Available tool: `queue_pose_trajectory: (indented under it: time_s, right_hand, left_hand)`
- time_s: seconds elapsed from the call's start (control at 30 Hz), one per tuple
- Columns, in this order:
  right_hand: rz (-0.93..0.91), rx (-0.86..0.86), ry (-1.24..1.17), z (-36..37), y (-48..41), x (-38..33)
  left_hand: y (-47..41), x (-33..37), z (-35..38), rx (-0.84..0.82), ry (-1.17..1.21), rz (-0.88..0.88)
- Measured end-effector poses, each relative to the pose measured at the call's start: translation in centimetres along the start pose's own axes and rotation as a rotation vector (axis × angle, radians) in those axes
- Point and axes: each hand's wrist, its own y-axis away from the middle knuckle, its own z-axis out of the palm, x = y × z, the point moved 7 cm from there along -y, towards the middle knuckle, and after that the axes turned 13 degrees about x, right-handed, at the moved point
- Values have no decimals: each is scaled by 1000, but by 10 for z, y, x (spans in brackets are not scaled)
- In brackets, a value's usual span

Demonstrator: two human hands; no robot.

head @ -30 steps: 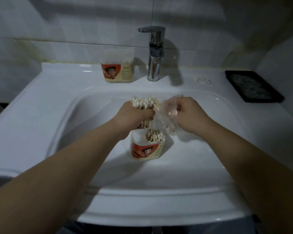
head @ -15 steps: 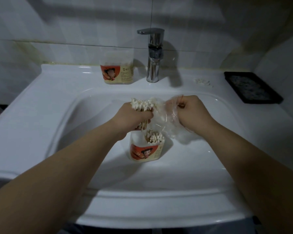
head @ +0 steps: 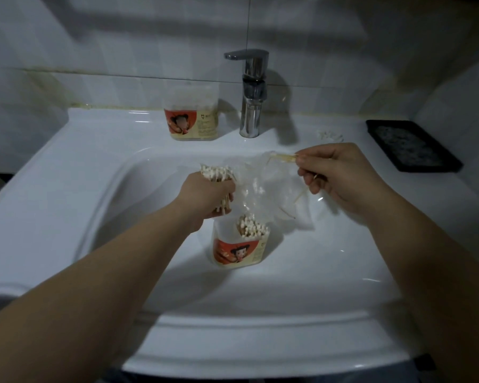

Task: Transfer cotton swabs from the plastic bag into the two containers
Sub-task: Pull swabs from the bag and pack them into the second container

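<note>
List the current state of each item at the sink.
Left hand, gripping a swab bundle.
Right hand, pinching the plastic bag, nearly empty.
Near container, open, upright, partly filled.
Far container, upright on the ledge, contents unclear.
Faucet, no water running.

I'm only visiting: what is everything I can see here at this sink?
sink: one, white, fills the view
faucet: one, chrome, middle of the back ledge
near container: one, clear with red-orange label, standing in the basin, holding swabs
far container: one, same label, back ledge, left of the faucet
swab bundle: one handful, white-tipped, above the near container
plastic bag: one, clear, hanging over the basin
black tray: one, ledge at right
white bits: small cluster, ledge between faucet and tray; too small to identify
left hand: grips the swab bundle
right hand: pinches the plastic bag's edge
</note>
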Motion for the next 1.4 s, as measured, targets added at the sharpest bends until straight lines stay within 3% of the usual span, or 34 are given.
queue_pose_trajectory:
  time_s: [0.1,0.23,0.33,0.47,0.57,0.7,0.87,1.17,1.4]
  right_hand:
    - [5,-30,-126,9,6,-3]
    - [11,-93,-80,22,11,1]
    - [32,-111,51,24,11,9]
    - [-86,-105,433,18,7,13]
    - [-125,-160,563,21,10,17]
    - [-125,-193,560,30,14,19]
    - [-90,-143,456,28,11,17]
    - [-31,13,239,1,-4,10]
    - [-16,-184,332,25,10,18]
  left_hand:
    - [7,-2,10,-82,54,-42]
    - [28,-1,34,-299,96,-55]
    - [26,4,32,-253,126,-16]
    - [17,16,18,-134,264,40]
    - [18,25,17,-181,209,146]
    - [36,24,30,-363,-53,295]
    - [38,22,32,-314,-235,392]
    - [20,15,17,-171,-123,196]
    - [27,16,27,-283,-47,177]
